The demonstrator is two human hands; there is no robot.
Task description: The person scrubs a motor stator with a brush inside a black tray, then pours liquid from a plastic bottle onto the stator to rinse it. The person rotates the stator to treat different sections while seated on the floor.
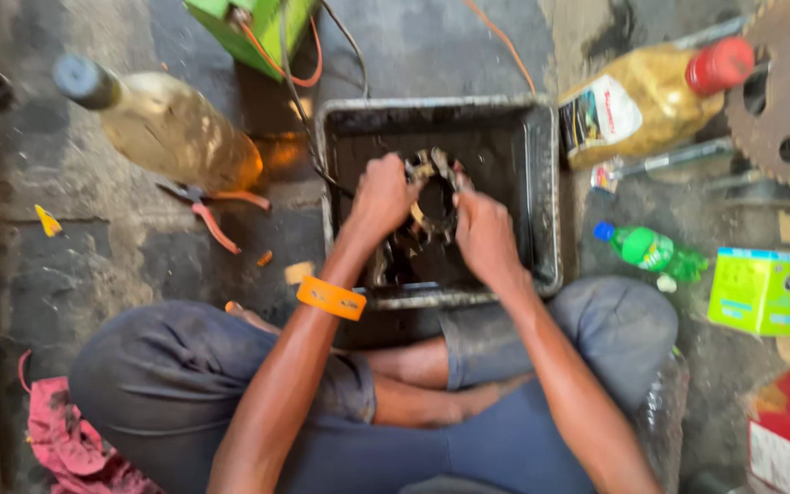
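Fingers (393, 187) of the left hand (381, 197) curled tight over the left rim of a greasy metal ring part (432, 197), gripping it. Fingers of the right hand (485, 233) closed round the right and lower side of the same part, thumb toward the centre hole. Ring part round, toothed or lobed at the edge, dark with oil, blurred, so finer detail not to be told; no clear long axis, open hole facing up toward the camera, held between both hands and just above the floor of a black square tray (532, 183). Tray of metal, grimy, rim dented and shiny at the worn edges, walls enclosing the hands on all sides. Orange band (331, 298) on the left wrist, just behind the gripping fingers. Beyond the tray to the right of the fingers: a plastic oil bottle (642, 101) with a red cap, lying on its side, a rusty sprocket (770, 119) past it, a small green bottle (656, 249) nearer. To the left: orange-handled pliers (212, 215) on stained concrete, a large glass bottle (166, 128) of amber liquid further off. Past the tray's far wall, a green box (258, 27) with wires.
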